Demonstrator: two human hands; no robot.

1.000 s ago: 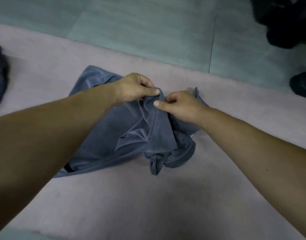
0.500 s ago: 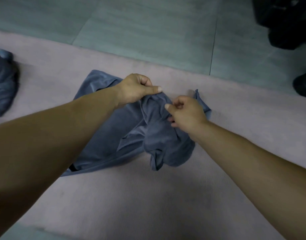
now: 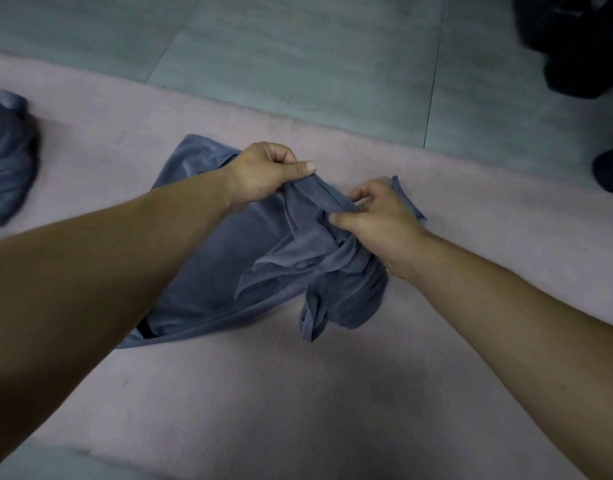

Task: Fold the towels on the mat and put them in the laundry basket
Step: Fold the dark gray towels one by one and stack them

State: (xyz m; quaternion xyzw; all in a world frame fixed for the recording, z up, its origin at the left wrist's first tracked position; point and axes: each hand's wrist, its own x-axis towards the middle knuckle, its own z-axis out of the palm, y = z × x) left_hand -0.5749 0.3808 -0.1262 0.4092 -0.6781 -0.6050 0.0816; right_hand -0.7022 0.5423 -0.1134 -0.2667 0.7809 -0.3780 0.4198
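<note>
1. Right hand has drawn nearer and away from the left hand since a second ago; both pinch the bunched upper edge of the blue towel, fingers curled.
2. Towel lies rumpled on the middle of the mat.
3. Count: two towels, the second towel heaped at the mat's left edge; two hands.
</note>
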